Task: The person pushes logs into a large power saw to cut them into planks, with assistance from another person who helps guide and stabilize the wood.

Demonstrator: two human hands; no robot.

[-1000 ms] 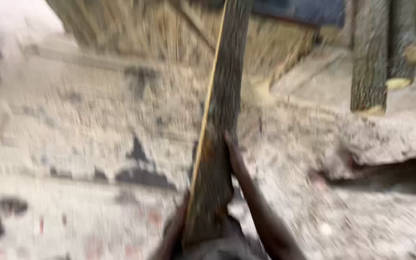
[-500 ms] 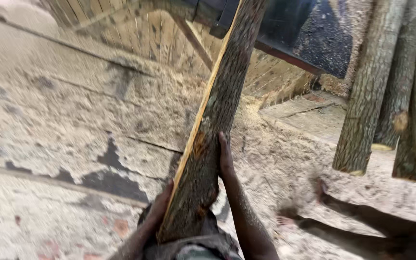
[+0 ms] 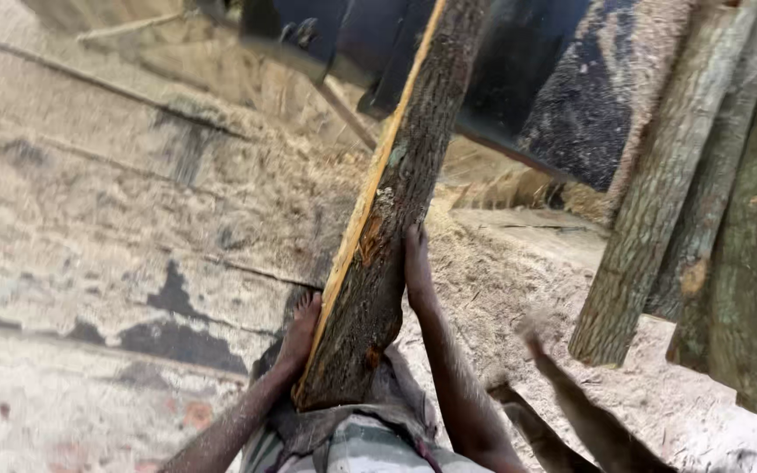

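You are carrying a long bark-covered wooden slab (image 3: 387,236) in front of your body, its lower end pressed against your chest and its upper end running up and away, out of the top of the view. It tilts a little to the right as it rises. Along its left edge a pale yellow sawn face shows; the rest is rough grey-brown bark with a few orange patches.

Your left hand (image 3: 300,333) lies against the slab's left edge near the bottom, fingers pointing up and flat along the sawn side. Your right hand (image 3: 415,263) sits higher on the right side, fingers stretched along the bark. Both hands press and steady the slab from either side; each grip is an open-palmed hold on the wood and not a closed fist.

Below you lies a sawdust-covered floor (image 3: 116,263) with dark patches. To the right several upright logs (image 3: 659,193) lean together, well apart from the slab. Behind the slab's upper part sits a dark blue machine (image 3: 519,79), dusted with sawdust. At the lower right, two blurred brown wood offcuts (image 3: 571,412) lie low near your right forearm; what they rest on cannot be made out.
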